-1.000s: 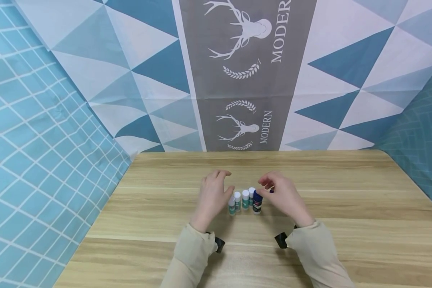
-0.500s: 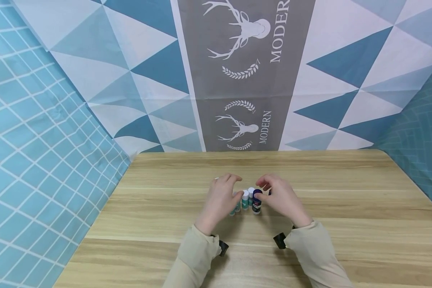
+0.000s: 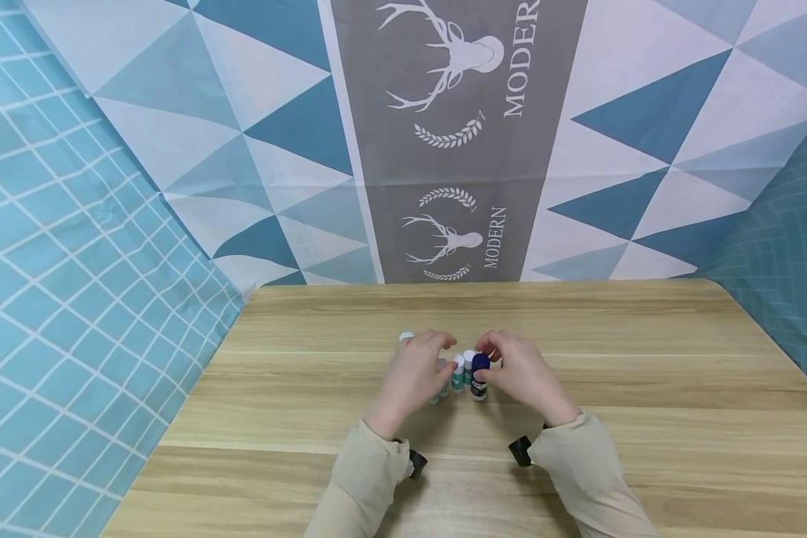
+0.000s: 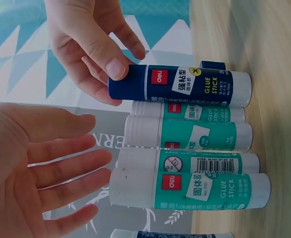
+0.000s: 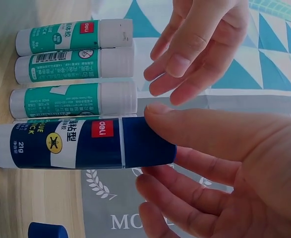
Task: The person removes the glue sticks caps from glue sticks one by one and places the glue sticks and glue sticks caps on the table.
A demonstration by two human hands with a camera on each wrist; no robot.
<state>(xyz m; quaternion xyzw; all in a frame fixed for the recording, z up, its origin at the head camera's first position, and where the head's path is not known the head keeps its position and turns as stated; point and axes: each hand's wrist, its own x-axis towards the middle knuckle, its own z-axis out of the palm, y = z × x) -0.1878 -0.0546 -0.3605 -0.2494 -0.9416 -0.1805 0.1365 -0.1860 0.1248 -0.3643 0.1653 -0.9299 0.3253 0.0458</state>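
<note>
Standing upright in the middle of the table is a navy glue stick, whose navy cap my right hand holds between thumb and fingers. In the right wrist view the thumb lies on the cap and the fingers curl on its other side. Several green glue sticks with white caps stand upright beside it, to its left. My left hand is near their caps, fingers extended and apart from them in the left wrist view. In the head view it partly covers the leftmost green ones.
Behind my left hand a white cap shows; the left wrist view has a glue stick with a navy label at its bottom edge. A small navy object sits on the wooden table beyond the right hand. Patterned cloth hangs behind.
My left hand has moved right, over the green glue sticks, uncovering the white cap behind it. My right hand has lowered slightly and its thumb and fingers have closed on the navy cap.
</note>
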